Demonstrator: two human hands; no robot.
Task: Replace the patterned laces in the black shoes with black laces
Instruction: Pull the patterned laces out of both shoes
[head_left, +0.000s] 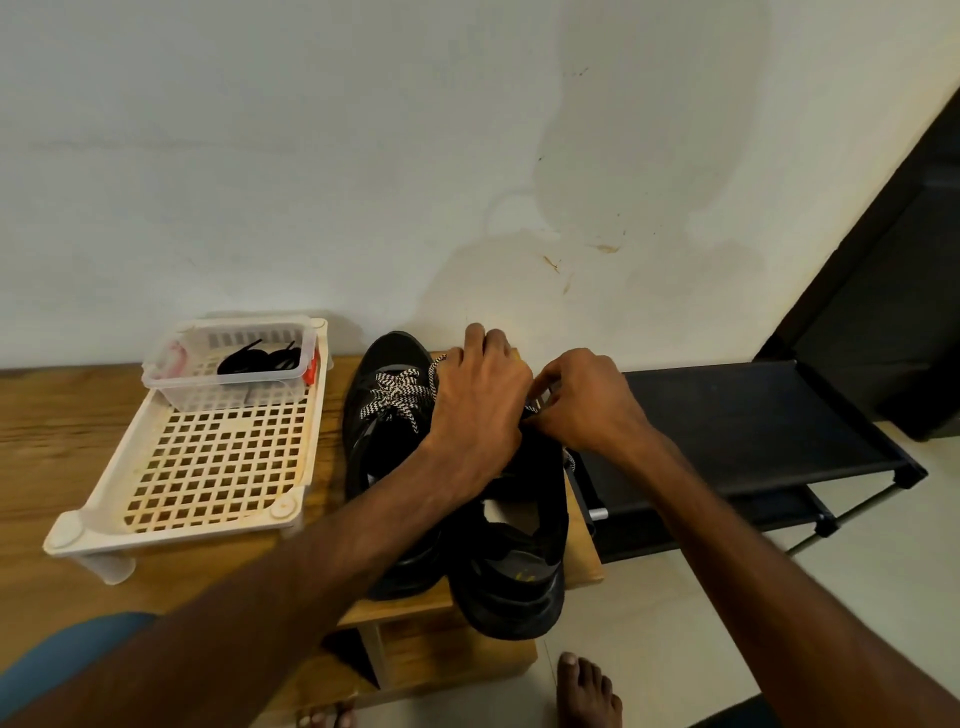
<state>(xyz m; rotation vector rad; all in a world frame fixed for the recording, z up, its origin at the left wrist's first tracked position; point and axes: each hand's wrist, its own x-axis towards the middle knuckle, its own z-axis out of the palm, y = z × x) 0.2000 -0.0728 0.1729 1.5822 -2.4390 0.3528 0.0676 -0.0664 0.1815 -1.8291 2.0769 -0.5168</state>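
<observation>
We work on the right shoe (514, 577), which stands at the table's (52, 415) near right edge, close enough for both hands to reach. The left hand (478, 410) curls its grip over the shoe's front, likely to steady it. The right hand's (582, 400) grip pinches the patterned lace (570, 461) at the eyelets, apparently to draw it out. The left shoe (379, 483), touching alongside, keeps its own checkered lace (397, 395) fully threaded. The black laces (260, 358) wait in a clear tub (228, 397) on the cream lattice tray (208, 467) at far left, untouched, so we judge the swap has barely begun.
</observation>
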